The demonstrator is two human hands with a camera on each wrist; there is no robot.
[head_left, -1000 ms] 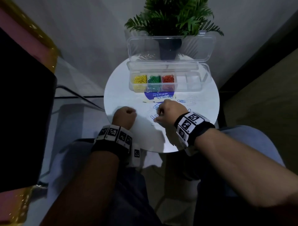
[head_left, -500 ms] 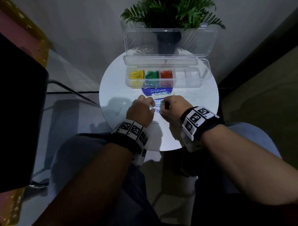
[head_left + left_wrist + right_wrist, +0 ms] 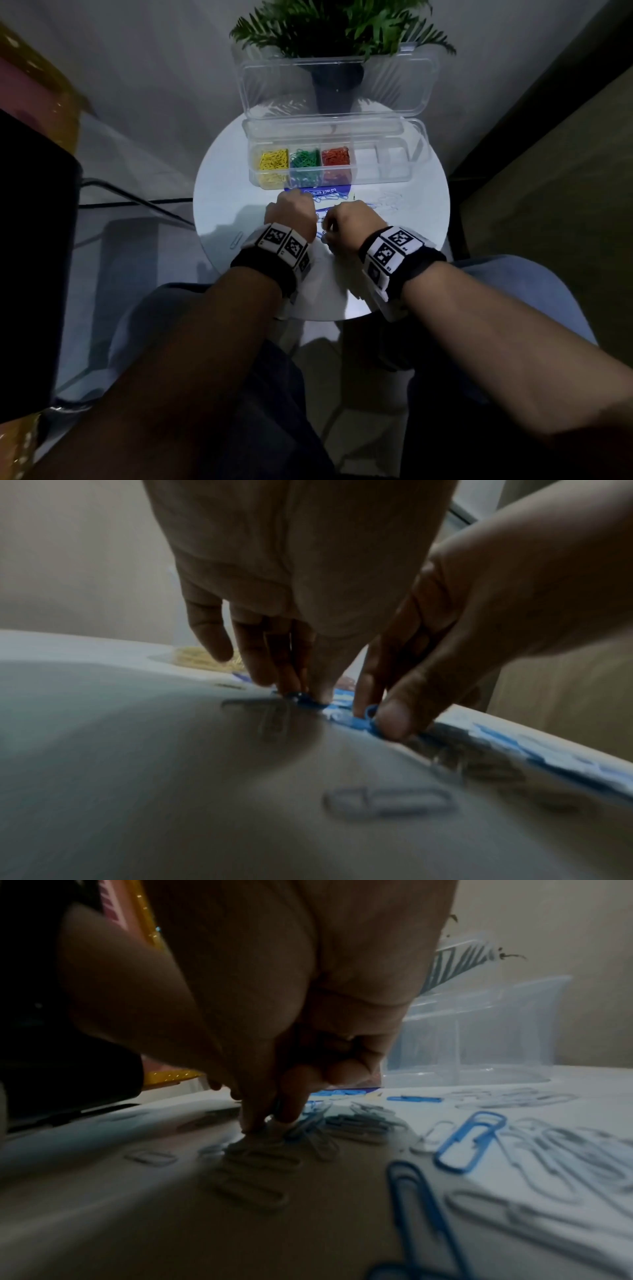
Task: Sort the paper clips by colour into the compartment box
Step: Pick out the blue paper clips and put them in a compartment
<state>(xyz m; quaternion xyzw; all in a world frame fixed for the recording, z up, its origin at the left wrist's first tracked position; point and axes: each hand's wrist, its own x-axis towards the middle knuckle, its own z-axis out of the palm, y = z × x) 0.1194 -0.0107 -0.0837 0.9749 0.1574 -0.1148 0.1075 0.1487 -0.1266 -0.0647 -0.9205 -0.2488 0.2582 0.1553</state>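
The clear compartment box [image 3: 394, 178] stands open at the back of the round white table [image 3: 219, 192]. It holds yellow clips [image 3: 274, 159], green clips [image 3: 305, 158] and red clips [image 3: 335, 157]; its right compartments look empty. Blue clips [image 3: 469, 1142] and white clips [image 3: 253, 1164] lie loose in front of it. My left hand [image 3: 304, 693] reaches down into this pile and pinches a blue clip [image 3: 310, 700] against the table. Close beside it, my right hand [image 3: 267, 1123] pinches another blue clip [image 3: 366, 721] between thumb and fingertip. From the head view both hands' fingertips are hidden.
A potted plant [image 3: 337, 85] stands behind the box's raised lid [image 3: 274, 85]. One white clip [image 3: 236, 240] lies alone near the table's left edge. A blue printed card [image 3: 329, 190] lies under the clips by the box. A dark object [image 3: 34, 240] stands to the left.
My left hand has left the table's front left and moved right and forward into the clip pile beside the right hand. The right hand has shifted slightly forward.
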